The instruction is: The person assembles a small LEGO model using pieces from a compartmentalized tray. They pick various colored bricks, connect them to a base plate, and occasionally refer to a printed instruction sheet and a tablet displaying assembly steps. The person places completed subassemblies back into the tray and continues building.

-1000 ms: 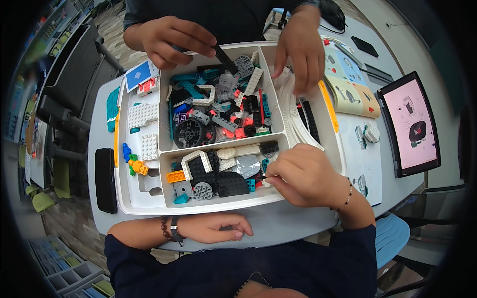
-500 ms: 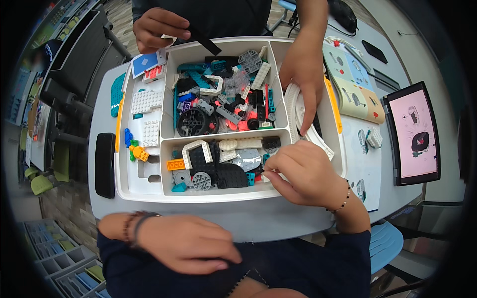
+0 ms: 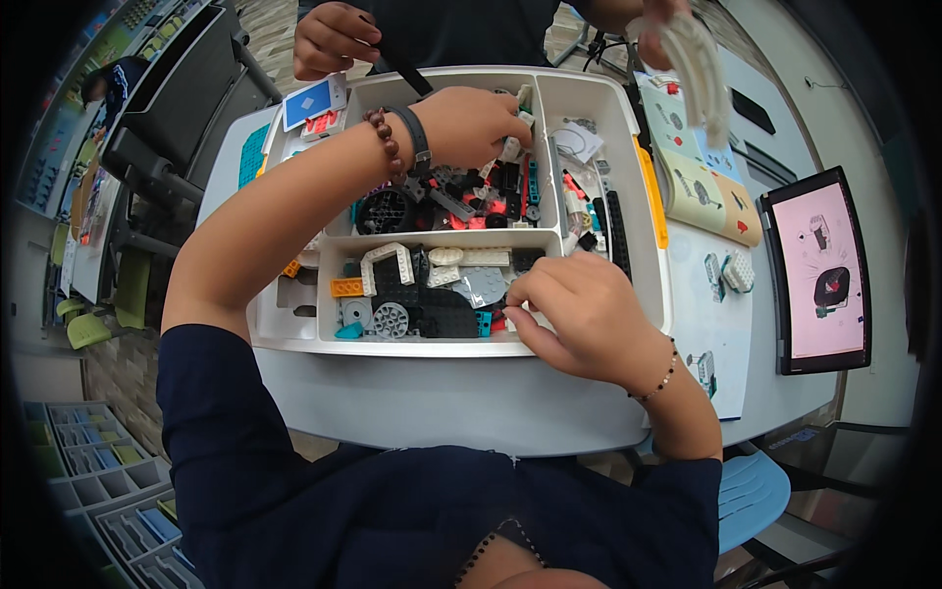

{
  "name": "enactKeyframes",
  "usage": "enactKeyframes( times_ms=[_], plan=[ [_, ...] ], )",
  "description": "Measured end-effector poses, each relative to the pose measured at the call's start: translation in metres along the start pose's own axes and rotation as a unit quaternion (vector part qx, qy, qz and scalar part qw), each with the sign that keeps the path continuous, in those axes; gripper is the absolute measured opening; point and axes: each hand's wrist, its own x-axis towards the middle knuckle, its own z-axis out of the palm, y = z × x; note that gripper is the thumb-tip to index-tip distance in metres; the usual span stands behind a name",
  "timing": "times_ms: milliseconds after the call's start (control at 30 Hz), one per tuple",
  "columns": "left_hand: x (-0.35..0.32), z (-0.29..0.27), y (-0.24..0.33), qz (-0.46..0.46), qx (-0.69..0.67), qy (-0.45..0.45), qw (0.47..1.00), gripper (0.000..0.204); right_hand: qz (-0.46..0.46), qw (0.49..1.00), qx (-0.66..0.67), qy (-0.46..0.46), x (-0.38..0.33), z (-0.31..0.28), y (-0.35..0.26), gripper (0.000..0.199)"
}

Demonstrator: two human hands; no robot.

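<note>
My left hand [image 3: 466, 128] reaches across the box to the right end of its large back compartment. Its fingers bend down, somewhat apart, over white building bricks [image 3: 511, 149]; the fingertips are partly hidden. Over the right end of the front compartment, my right hand [image 3: 589, 309] is closed in a pinch. A tiny dark bit shows at its fingertips, too small to name. Beside it lie a round grey plate [image 3: 481, 286], black plates [image 3: 446, 314], a white angled frame piece [image 3: 385, 263] and an orange brick [image 3: 346, 287].
Across the table, a person's hand [image 3: 337, 39] holds a black strip [image 3: 402, 67]; their other hand lifts white curved pieces [image 3: 697, 83]. The white box [image 3: 422, 347] stands on a grey table. An instruction booklet [image 3: 711, 191] and a tilted screen [image 3: 816, 270] are at right.
My left hand has gone from near my body into the back compartment. My right hand keeps its pinch. The other person has lifted the white curved pieces out of the right compartment, uncovering small parts.
</note>
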Motion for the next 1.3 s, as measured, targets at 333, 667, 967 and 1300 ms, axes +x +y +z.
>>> enactKeyframes(
  times_ms=[333, 667, 967, 1300],
  plan=[
    [0.005, 0.007, -0.01, 0.029, 0.043, 0.054, 0.997, 0.006, -0.001, 1.0, 0.005, -0.006, 0.0, 0.0, 0.0, 0.013],
    [0.02, 0.009, -0.008, 0.013, 0.102, -0.028, 0.994, 0.005, -0.003, 1.0, 0.013, 0.001, -0.001, 0.0, 0.001, 0.013],
    [0.036, 0.015, 0.014, -0.053, 0.172, -0.07, 0.981, 0.019, 0.005, 1.0, 0.013, 0.012, -0.002, 0.003, 0.001, 0.013],
    [-0.002, -0.056, -0.005, -0.126, -0.479, 0.013, 0.868, 0.019, 0.001, 1.0, 0.009, 0.01, -0.003, 0.002, -0.001, 0.013]
  ],
)
